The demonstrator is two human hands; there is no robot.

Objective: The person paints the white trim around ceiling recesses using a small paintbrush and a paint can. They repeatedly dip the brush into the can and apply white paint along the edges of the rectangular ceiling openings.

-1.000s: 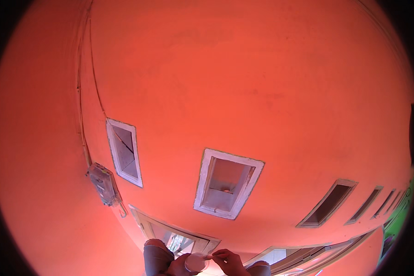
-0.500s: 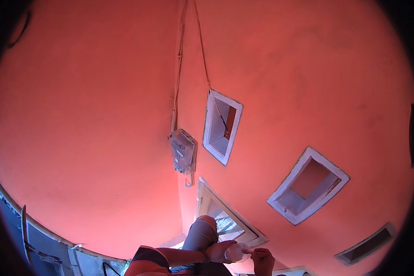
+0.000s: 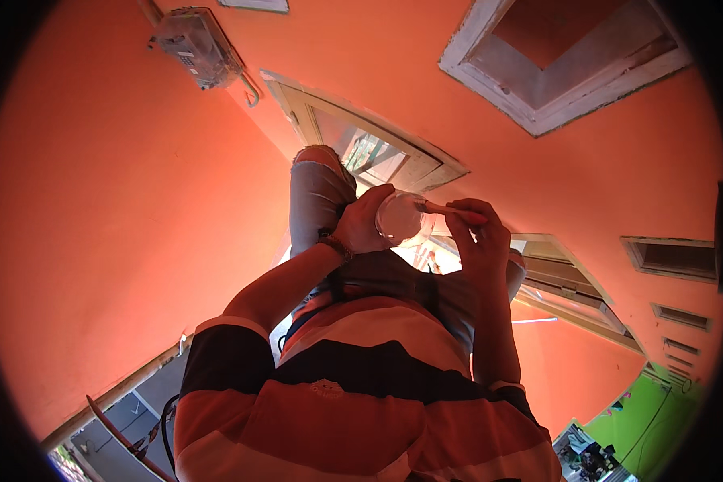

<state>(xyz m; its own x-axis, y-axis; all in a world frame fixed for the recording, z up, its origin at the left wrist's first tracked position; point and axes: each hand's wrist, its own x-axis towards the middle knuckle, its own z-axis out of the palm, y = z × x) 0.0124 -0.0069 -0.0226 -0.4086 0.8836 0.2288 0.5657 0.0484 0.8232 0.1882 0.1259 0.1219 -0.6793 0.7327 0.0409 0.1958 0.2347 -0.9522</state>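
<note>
My left hand [image 3: 363,223] is wrapped round the side of a clear plastic cup [image 3: 387,234] with something pale in it. The cup is in front of my lap, close to my raised knee. Between the fingers and thumb of my right hand [image 3: 484,241] is a slim paintbrush [image 3: 446,209] with a reddish handle end. Its head points left and lies at the cup's rim; whether the bristles touch what is inside, I cannot tell.
Orange walls surround me. A grey electricity meter box [image 3: 197,48] hangs upper left, with a wooden door frame [image 3: 422,157] with glass beside it. Upper right is a white-framed wall opening [image 3: 498,92]. Another wooden frame [image 3: 586,289] stands right, and a green wall [image 3: 659,418] lower right.
My view has tilted down, so the meter box and wall openings have shifted up. My arms, lap and striped shirt now show more fully. Both hands keep hold of the cup and paintbrush.
</note>
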